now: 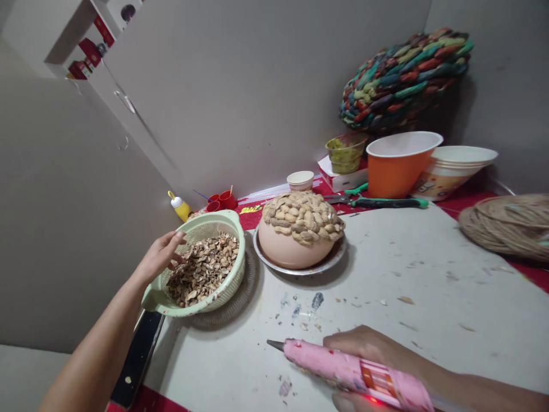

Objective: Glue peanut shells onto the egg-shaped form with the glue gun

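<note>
My right hand (369, 349) is wrapped round a pink glue gun (326, 360) low in the view, its dark nozzle pointing left and a red light glowing on its side. At the left, my left hand (165, 254) reaches over the rim of a pale green colander (240, 269), fingers apart at the edge of the peanut shells (206, 272) inside it. Between and beyond the hands, a smooth pinkish dome (295, 252) sits in a metal plate (259, 252). Peanut shells (304, 214) cover its upper part in rows.
Shell bits and stains dot the white board (386, 286). Behind stand an orange bucket (390, 171), stacked paper tubs (454, 171), green-handled pliers (386, 202) and red cups (227, 199). A twine coil (510, 226) lies at right; a dark phone-like slab (139, 355) is under my left forearm.
</note>
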Demonstrator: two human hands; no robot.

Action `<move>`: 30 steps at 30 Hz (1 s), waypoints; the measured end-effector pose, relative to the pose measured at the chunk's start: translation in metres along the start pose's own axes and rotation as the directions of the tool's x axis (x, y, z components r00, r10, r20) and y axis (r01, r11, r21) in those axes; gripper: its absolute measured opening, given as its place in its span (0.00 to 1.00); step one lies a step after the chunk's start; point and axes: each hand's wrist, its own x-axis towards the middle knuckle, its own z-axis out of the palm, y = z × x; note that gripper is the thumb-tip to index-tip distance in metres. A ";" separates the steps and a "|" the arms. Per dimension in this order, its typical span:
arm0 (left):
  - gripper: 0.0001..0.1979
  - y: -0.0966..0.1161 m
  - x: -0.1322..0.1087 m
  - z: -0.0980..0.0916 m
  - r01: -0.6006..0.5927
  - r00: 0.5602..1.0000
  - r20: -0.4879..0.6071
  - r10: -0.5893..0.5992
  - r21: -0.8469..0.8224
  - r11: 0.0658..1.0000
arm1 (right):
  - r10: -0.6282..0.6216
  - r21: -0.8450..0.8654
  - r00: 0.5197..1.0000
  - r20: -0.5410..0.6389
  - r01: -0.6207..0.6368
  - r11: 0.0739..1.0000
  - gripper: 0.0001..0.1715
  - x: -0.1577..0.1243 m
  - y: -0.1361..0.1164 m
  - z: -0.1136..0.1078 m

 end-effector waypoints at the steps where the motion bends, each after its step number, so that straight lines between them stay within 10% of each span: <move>1: 0.26 0.001 -0.002 -0.001 0.000 1.000 -0.006 0.000 0.022 1.000 | 0.013 -0.028 0.999 0.044 -0.012 1.000 0.12 0.000 0.001 -0.001; 17: 0.24 -0.009 -0.098 0.007 0.059 0.992 0.123 -0.027 -0.261 0.964 | -0.084 0.132 0.988 0.127 0.067 0.989 0.07 0.009 -0.017 -0.007; 30: 0.19 -0.031 -0.145 0.034 -0.130 0.987 -0.123 0.107 -0.198 0.972 | -0.027 0.029 0.965 0.262 0.020 0.999 0.10 0.008 -0.009 -0.003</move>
